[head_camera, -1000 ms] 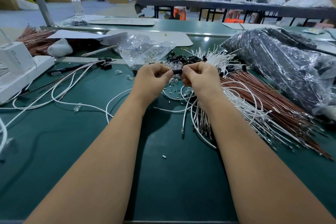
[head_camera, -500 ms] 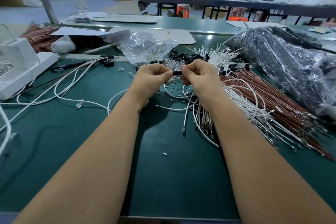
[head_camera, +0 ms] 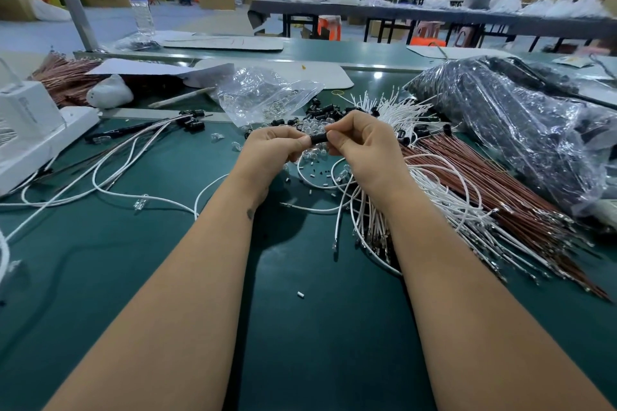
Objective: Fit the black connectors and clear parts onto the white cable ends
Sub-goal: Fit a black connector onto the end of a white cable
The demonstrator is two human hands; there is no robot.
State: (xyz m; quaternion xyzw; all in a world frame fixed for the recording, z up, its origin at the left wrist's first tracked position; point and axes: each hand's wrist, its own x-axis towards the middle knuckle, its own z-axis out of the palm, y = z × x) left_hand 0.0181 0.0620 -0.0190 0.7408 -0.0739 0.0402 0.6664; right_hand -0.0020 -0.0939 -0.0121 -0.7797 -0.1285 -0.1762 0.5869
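Both bare forearms reach forward and converge. The left hand (head_camera: 272, 150) and right hand (head_camera: 364, 147) meet fingertip to fingertip, fingers curled, each pinching one end of a small black connector (head_camera: 319, 138).

Curled fingertips of the left hand (head_camera: 272, 152) and right hand (head_camera: 362, 147) cover both ends of the black connector (head_camera: 319, 138), so what enters it cannot be told. The white device (head_camera: 30, 130) at the surface's left edge is cut off by the frame. The dark contents of the plastic bag (head_camera: 521, 130) are too blurred to identify.
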